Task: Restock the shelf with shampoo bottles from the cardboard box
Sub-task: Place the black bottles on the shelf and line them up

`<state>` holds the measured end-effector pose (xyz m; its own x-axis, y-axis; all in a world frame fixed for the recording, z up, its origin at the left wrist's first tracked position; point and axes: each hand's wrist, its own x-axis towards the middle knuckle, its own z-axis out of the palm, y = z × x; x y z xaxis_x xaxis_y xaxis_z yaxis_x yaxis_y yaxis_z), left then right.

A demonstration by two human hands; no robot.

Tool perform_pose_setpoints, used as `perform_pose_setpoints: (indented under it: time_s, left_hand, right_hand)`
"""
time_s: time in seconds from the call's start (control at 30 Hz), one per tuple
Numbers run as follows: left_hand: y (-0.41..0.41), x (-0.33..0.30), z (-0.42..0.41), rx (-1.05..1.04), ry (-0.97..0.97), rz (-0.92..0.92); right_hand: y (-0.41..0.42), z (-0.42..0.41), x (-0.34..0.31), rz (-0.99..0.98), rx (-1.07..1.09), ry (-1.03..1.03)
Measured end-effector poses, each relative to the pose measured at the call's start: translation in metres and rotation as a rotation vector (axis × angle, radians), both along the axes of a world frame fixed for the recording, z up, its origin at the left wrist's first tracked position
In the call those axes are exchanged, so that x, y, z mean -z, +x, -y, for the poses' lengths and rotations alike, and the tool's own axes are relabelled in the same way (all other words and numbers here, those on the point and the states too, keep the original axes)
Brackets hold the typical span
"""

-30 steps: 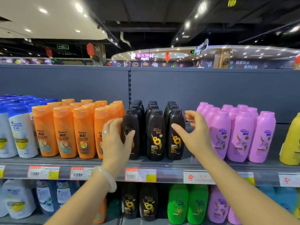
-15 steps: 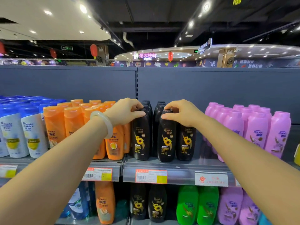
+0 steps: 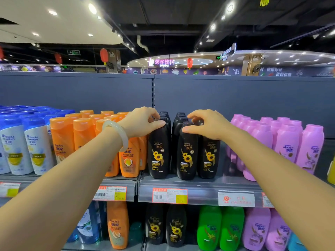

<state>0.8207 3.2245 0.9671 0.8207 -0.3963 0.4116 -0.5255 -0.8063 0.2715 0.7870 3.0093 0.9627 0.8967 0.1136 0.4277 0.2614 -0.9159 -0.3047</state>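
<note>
Three rows of black shampoo bottles with sunflower labels stand upright on the grey shelf [image 3: 199, 184]. My left hand [image 3: 141, 122] reaches in from the left and pinches the cap of the front left black bottle [image 3: 158, 153], thumb in front and fingers on top. My right hand [image 3: 208, 125] arches over the caps of the front middle black bottle [image 3: 187, 154] and the front right black bottle [image 3: 209, 156], thumb against the middle one's shoulder. The cardboard box is out of view.
Orange bottles [image 3: 63, 136] stand close on the left of the black rows, with blue-capped white bottles [image 3: 16, 147] beyond them. Pink bottles [image 3: 290, 142] fill the right side, with a gap before them. A lower shelf holds black, orange, green [image 3: 210, 227] and pink bottles.
My hands rose from the sides of the black bottle group to its caps and closed their fingers there. In the last half second they barely moved.
</note>
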Motion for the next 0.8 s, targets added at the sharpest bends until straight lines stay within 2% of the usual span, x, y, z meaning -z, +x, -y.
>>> perform_pose_setpoints:
  time_s: [0.17, 0.23, 0.3, 0.43, 0.8]
  left_hand:
    - [-0.006, 0.009, 0.013, -0.011, 0.015, 0.235]
    - [-0.010, 0.014, 0.025, 0.046, 0.043, 0.254]
    - [-0.012, 0.017, 0.037, 0.086, 0.085, 0.229]
    - [-0.011, 0.019, 0.057, 0.109, 0.171, 0.207]
    - [-0.008, 0.025, 0.064, 0.074, 0.193, 0.198]
  right_hand:
    - [-0.004, 0.038, 0.004, -0.034, 0.056, 0.337]
    - [-0.001, 0.052, 0.022, -0.098, 0.035, 0.575]
    - [0.002, 0.059, 0.042, -0.194, 0.003, 0.719]
    - [0.002, 0.058, 0.069, -0.347, -0.041, 0.750]
    - [-0.012, 0.058, 0.072, -0.315, -0.091, 0.751]
